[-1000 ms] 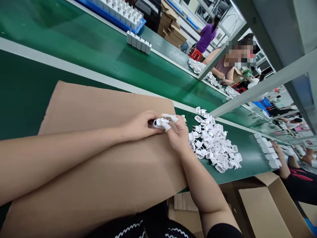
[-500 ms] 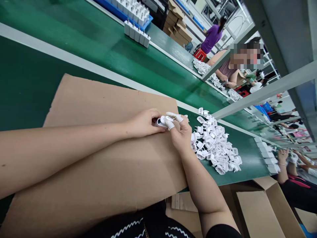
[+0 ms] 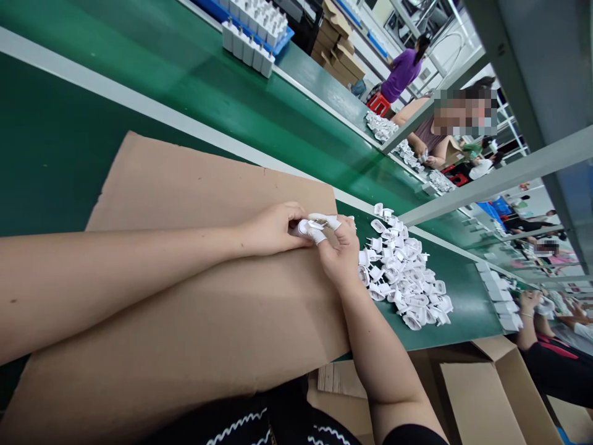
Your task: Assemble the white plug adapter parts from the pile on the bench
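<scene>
Over a brown cardboard sheet (image 3: 185, 296) my two hands meet around one small white plug part (image 3: 302, 227). My left hand (image 3: 271, 230) is closed on it from the left. My right hand (image 3: 338, 247), with white finger cots on thumb and forefinger, pinches it from the right. Just right of my right hand lies a heap of several white plug parts (image 3: 403, 272) on the green table (image 3: 46, 154).
A green conveyor belt (image 3: 208, 93) runs behind the sheet, carrying white chargers (image 3: 245, 46) and a blue tray (image 3: 259, 18). Other people sit along the line at the right with more white parts. Open cardboard boxes (image 3: 482, 395) stand below the table edge.
My hands stay together on the white part; the fingers shift slightly. The camera has tilted a little, so the scene sits a bit differently in view.
</scene>
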Motion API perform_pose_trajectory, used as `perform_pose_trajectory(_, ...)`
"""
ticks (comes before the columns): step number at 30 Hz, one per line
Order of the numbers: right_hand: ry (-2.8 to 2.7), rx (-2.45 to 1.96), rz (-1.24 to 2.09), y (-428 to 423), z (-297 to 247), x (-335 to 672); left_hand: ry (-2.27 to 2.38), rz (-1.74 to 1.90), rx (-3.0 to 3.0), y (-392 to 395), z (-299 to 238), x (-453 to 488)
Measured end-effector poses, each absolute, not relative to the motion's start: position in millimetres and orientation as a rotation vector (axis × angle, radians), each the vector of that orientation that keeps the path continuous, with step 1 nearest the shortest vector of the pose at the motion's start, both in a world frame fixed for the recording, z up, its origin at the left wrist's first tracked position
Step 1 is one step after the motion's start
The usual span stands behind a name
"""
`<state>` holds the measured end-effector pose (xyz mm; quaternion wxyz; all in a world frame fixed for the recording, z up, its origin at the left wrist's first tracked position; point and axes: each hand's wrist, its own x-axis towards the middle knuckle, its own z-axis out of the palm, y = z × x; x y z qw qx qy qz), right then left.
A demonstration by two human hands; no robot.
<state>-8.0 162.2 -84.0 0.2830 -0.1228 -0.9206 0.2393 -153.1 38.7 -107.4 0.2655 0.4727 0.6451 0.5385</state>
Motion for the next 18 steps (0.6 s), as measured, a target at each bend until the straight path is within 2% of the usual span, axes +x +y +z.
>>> perform_pose_trajectory(10,-2.546,-0.338,0.404,167.2,-85.5,-8.2,1.771,1.401,1.293,39.1,-107.6,-152.9)
perform_pose_trajectory(18,-2.54,-0.466,0.622,160.7,-83.8,-10.5,1.813,1.395,1.272,38.8,-107.1,-150.8)
